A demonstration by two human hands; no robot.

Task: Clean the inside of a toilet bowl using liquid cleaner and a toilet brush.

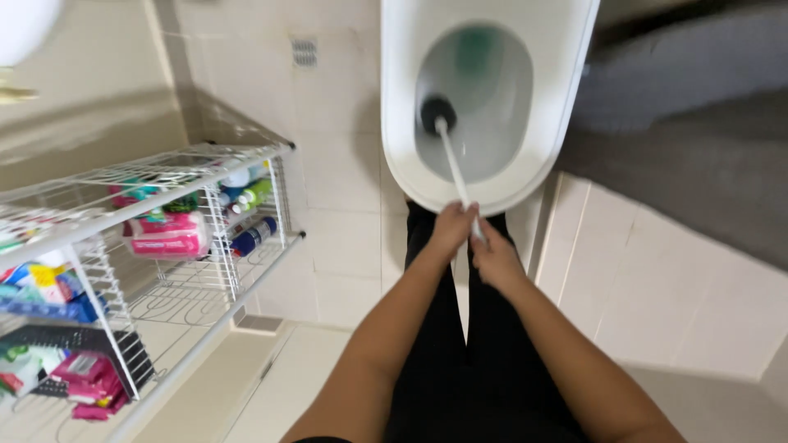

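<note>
Head view: both hands, left hand (451, 229) and right hand (492, 256), grip toilet brush (450, 148)

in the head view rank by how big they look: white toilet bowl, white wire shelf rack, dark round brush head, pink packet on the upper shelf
1. White wire shelf rack, though nearness to the camera inflates it
2. White toilet bowl
3. Pink packet
4. Dark round brush head
</note>
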